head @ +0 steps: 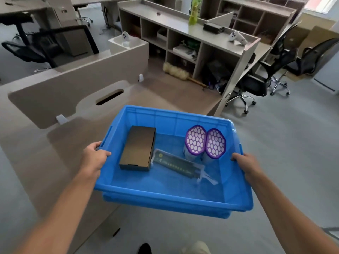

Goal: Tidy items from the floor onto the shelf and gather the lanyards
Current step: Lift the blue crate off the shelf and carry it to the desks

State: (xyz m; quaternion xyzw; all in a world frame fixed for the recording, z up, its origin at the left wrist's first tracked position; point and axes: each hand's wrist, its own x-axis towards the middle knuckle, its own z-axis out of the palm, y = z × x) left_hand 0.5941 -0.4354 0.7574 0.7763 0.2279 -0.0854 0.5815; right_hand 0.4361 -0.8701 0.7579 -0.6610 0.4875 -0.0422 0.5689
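I see one blue bin (165,200) gripped by my left hand (93,158) at nine o'clock and right hand (246,165) at three, fingers curled over its rim. Inside: one dark box (138,147), one bagged device (176,165), two purple-capped filters (205,143).

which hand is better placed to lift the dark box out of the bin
Left. The left hand grips the blue bin's rim right beside the dark box, which lies at that end. The right hand holds the far rim, past the two purple-capped containers.
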